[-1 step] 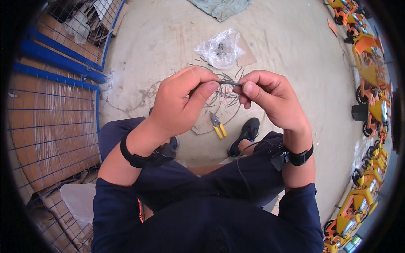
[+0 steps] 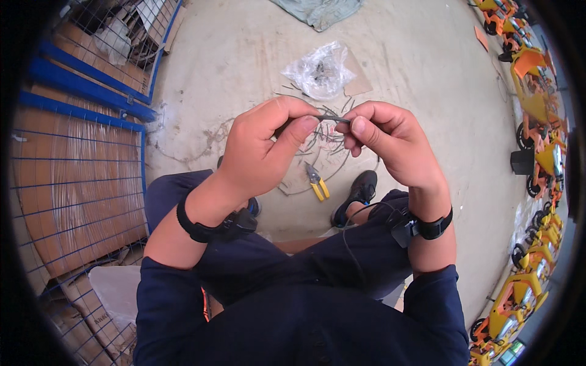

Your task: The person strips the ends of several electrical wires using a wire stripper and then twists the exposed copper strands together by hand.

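A short dark piece of cable (image 2: pixel 332 118) is stretched level between my two hands, above the floor. My left hand (image 2: pixel 261 141) pinches one end between thumb and forefinger. The other end is pinched by my right hand (image 2: pixel 390 139), whose remaining fingers curl beneath. Under them, partly hidden by my hands, lies a loose heap of cut dark cable pieces (image 2: pixel 326 142). Yellow-handled wire strippers (image 2: pixel 317 182) lie on the floor between my feet, nearer to me than the heap.
Beyond the heap, a crumpled clear plastic bag (image 2: pixel 320 70) rests by a cardboard piece (image 2: pixel 357 74). A blue wire-mesh cage (image 2: pixel 82 116) with wrapped cardboard stands on the left. Several yellow and orange wheeled machines (image 2: pixel 537 104) line the right side. A grey-green cloth (image 2: pixel 320 11) lies at the far edge.
The view has shifted very slightly. Both hands keep their pinch on the cable piece.
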Available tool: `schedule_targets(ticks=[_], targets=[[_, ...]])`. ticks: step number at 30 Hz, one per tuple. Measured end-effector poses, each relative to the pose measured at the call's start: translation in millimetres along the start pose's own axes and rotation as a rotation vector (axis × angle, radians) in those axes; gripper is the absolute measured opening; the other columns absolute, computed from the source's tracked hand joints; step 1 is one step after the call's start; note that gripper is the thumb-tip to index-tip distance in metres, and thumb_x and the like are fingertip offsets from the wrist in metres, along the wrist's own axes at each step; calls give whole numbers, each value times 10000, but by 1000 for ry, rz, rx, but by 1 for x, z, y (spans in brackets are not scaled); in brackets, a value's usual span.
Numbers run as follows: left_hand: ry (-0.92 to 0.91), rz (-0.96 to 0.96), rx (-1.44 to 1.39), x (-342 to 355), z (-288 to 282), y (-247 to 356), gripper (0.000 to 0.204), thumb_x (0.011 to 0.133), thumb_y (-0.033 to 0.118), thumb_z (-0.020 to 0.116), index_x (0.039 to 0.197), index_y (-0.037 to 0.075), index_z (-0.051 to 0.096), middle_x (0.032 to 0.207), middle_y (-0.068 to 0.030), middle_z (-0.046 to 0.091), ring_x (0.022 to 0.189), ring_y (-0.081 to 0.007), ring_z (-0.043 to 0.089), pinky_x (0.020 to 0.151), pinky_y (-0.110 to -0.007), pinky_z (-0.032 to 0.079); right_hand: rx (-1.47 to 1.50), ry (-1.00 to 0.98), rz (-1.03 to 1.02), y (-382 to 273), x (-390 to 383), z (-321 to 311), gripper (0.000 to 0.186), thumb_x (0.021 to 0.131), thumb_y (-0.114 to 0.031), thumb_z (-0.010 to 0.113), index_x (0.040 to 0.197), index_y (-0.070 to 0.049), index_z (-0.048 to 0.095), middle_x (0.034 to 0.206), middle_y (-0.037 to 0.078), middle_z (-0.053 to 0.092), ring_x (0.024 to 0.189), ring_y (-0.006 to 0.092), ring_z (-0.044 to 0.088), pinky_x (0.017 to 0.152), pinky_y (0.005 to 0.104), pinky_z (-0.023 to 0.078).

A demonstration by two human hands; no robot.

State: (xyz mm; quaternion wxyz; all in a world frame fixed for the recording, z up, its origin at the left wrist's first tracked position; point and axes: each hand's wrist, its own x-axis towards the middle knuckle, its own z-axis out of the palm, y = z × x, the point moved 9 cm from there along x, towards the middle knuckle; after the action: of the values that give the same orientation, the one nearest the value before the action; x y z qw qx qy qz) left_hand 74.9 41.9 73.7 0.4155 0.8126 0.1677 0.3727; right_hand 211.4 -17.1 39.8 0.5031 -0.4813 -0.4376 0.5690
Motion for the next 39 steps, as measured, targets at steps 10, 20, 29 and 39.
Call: schedule_targets(ticks=[10,20,29,39], targets=[[-18,-470,-796,-13,26,-34,133,959,85,553,1054,-9,550,842,-49,631,707,-76,568,611,-213,458,324,40,-86,21,5,14,169,919,-121,632,1023,13,649,894,60,680,786,106,613,738,247,505],[54,-181,-255,-4,9,-17,103,879,53,648,974,15,640,812,-56,662,707,-114,615,642,-232,480,158,54,0,6,-3,11,148,924,-140,631,993,-10,647,785,-2,626,699,43,554,603,187,443],[-119,266,259,1,12,16,157,768,31,700,917,49,654,768,-73,643,660,-249,589,579,-314,452,-365,10,1,-2,-10,21,143,944,-151,582,914,-12,603,716,58,583,635,122,540,580,269,429],[-544,39,91,-50,48,-2,142,713,29,697,840,57,639,653,-91,568,577,-292,562,510,-350,432,-765,-232,-263,25,-43,45,71,835,-110,641,845,-72,583,627,115,569,593,328,591,485,399,445]])
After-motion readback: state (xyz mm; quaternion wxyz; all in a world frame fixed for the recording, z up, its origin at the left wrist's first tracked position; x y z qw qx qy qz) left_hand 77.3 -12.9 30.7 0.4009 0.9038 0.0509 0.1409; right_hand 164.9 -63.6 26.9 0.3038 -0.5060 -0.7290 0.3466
